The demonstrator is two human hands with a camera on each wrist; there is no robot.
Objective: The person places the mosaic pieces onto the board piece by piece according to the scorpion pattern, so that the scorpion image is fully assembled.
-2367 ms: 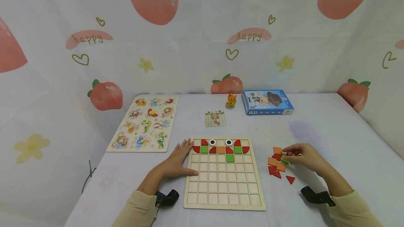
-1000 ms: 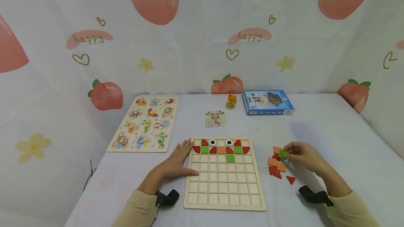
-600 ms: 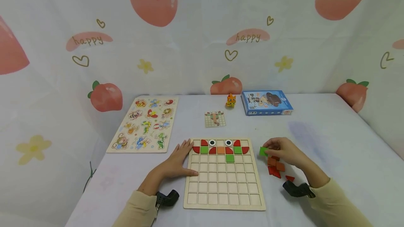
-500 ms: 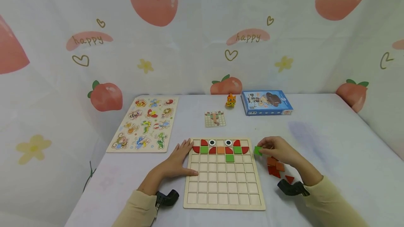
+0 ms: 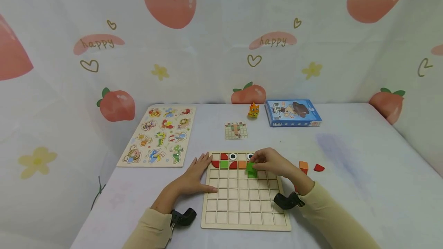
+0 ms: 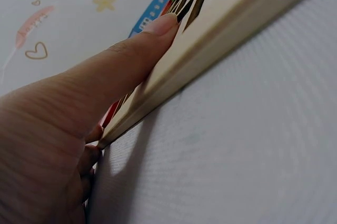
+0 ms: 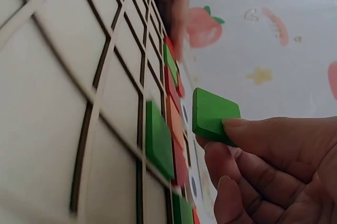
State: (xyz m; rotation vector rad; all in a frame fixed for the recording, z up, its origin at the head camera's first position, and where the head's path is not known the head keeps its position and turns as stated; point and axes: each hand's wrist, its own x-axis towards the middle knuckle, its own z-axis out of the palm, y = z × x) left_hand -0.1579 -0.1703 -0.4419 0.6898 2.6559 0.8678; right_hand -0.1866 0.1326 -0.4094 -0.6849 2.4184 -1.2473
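Note:
My right hand point(image 5: 275, 162) pinches a green square tile point(image 7: 210, 113) between thumb and fingers. It holds the tile above the upper part of a wooden grid board point(image 5: 233, 206); in the right wrist view a gap shows between tile and board. Below it, another green tile point(image 7: 158, 140) lies in a cell. Red quarter-round tiles, a green tile point(image 5: 224, 164), an orange tile point(image 5: 242, 164) and eye tiles point(image 5: 233, 156) fill the top rows, partly hidden by the right hand. My left hand point(image 5: 194, 178) rests on the board's left edge, its thumb point(image 6: 142, 40) lying on top.
Loose tiles lie right of the board, including an orange tile point(image 5: 303, 165) and a red piece point(image 5: 319, 168); the right arm covers others. Behind stand a pattern card point(image 5: 236, 130), a small orange figurine point(image 5: 253, 110) and a blue box point(image 5: 293, 113). An animal puzzle board point(image 5: 157, 135) lies left.
My right hand has picked the green tile from the loose pile and carried it left over the board. The left hand has stayed in place.

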